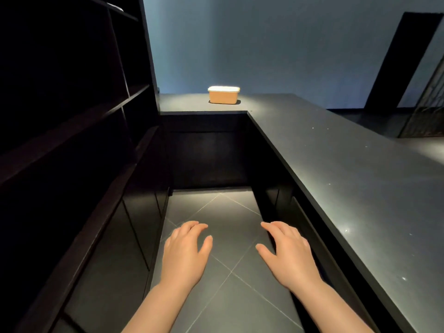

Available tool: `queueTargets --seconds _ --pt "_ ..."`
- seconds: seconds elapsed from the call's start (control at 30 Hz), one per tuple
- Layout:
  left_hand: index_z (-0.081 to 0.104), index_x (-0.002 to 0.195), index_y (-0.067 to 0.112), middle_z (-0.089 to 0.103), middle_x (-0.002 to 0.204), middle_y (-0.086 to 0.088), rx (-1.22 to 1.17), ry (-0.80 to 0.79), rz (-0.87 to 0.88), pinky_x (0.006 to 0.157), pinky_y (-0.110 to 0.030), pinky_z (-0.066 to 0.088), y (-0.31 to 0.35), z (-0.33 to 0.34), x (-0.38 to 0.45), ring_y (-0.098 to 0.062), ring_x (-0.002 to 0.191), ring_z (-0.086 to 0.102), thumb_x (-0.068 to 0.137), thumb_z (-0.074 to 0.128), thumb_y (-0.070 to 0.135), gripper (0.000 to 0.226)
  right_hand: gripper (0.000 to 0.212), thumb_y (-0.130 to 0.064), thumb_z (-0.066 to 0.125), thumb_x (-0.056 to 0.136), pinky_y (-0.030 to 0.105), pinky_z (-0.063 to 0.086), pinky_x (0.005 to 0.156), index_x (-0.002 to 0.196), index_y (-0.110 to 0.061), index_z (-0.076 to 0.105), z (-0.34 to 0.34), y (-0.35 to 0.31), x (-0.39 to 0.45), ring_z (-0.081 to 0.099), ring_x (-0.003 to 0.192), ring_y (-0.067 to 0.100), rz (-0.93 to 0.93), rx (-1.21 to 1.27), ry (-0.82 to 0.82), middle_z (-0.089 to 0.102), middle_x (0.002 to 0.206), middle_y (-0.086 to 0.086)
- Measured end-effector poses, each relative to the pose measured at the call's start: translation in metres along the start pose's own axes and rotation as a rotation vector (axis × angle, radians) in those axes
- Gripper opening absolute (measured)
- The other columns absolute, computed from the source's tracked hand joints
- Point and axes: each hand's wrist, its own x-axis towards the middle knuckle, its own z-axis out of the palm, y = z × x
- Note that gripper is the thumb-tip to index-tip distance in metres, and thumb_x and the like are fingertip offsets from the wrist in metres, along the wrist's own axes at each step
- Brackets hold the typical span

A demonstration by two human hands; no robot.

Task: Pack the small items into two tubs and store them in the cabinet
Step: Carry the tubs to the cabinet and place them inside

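Note:
One tan tub (pixel 223 97) with a white lid stands on the far end of the dark counter (pixel 348 164), lit from above. My left hand (pixel 186 251) and my right hand (pixel 287 252) hover side by side, palms down over the tiled floor, fingers relaxed and holding nothing. Both are well short of the tub. The dark cabinet (pixel 72 116) with open shelves fills the left side; its shelves are too dark to see into. No second tub or small items are visible.
A narrow aisle of grey floor tiles (pixel 216 260) runs between the left cabinet and the counter on the right. Lower cabinet doors (pixel 115 248) line the left. A dark doorway (pixel 398 61) and a metal grille (pixel 427 104) stand at the far right.

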Motion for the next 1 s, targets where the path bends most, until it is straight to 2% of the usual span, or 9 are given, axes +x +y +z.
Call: queueTargets --seconds 0.33,0.57,0.77,1.0 --pt "0.052 0.129 0.031 0.046 0.135 0.015 -0.016 -0.024 -0.010 0.106 -0.025 0.026 0.003 0.077 0.205 -0.007 0.126 0.039 0.094 0.047 0.040 0.036 0.052 -0.045 0.047 0.094 0.028 0.023 0.109 0.143 -0.032 0.036 0.028 0.040 0.217 0.028 0.136 0.009 -0.040 0.007 -0.019 0.036 0.145 -0.013" --pt "0.053 0.128 0.028 0.048 0.134 0.013 -0.030 0.043 -0.052 0.103 -0.026 0.028 0.012 0.102 0.354 -0.009 0.125 0.041 0.094 0.048 0.037 0.036 0.052 -0.045 0.048 0.092 0.029 0.026 0.108 0.141 -0.029 0.040 0.025 0.051 0.380 0.033 0.134 0.011 -0.140 -0.034 -0.024 0.040 0.143 -0.011" --pt "0.054 0.127 0.030 0.048 0.132 0.013 -0.039 0.059 -0.088 0.103 -0.027 0.031 -0.023 0.130 0.479 -0.009 0.122 0.042 0.092 0.050 0.038 0.036 0.054 -0.046 0.050 0.091 0.027 0.024 0.108 0.142 -0.032 0.038 0.055 0.042 0.513 0.030 0.135 0.009 -0.174 -0.016 -0.044 0.038 0.143 -0.012" --pt "0.053 0.127 0.032 0.046 0.131 0.016 -0.054 0.017 -0.066 0.105 -0.027 0.028 -0.080 0.150 0.646 -0.005 0.124 0.039 0.093 0.049 0.041 0.035 0.051 -0.045 0.051 0.091 0.028 0.025 0.109 0.140 -0.034 0.040 0.099 0.020 0.675 0.031 0.134 0.008 -0.059 0.017 -0.008 0.039 0.142 -0.014"
